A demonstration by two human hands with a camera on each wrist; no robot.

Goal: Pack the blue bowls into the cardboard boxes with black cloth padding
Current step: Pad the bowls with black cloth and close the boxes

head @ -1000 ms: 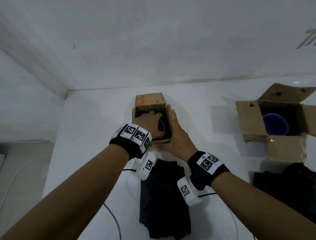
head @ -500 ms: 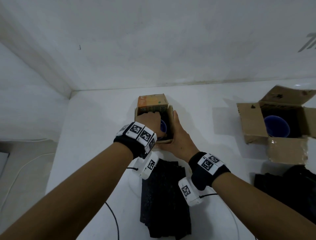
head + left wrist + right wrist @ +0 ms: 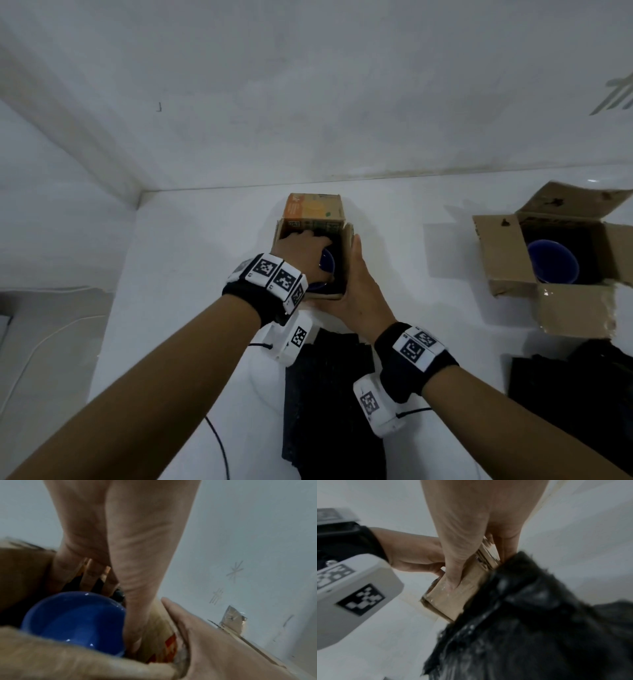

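A small cardboard box [image 3: 313, 209] with an orange flap stands mid-table, lined with dark cloth. A blue bowl [image 3: 327, 266] [image 3: 73, 622] sits inside it. My left hand [image 3: 301, 250] [image 3: 120, 547] is down in the box. Its fingers reach behind the bowl's far rim and the thumb runs down the bowl's right side. My right hand [image 3: 356, 284] [image 3: 467, 534] grips the box [image 3: 453, 599] at its near right corner, thumb on the front wall, fingers along the right wall. A folded black cloth [image 3: 329, 394] [image 3: 530, 615] lies just in front.
At the right stands a larger open cardboard box [image 3: 503, 253], lined in black, with a second blue bowl [image 3: 551, 263] in it. More black cloth [image 3: 575, 394] is heaped at the near right. A thin cable [image 3: 219, 445] trails near the front. Walls close in behind and at the left.
My left hand has shifted slightly inside the box, so more of the blue bowl shows beside it. The right hand keeps its hold on the box.
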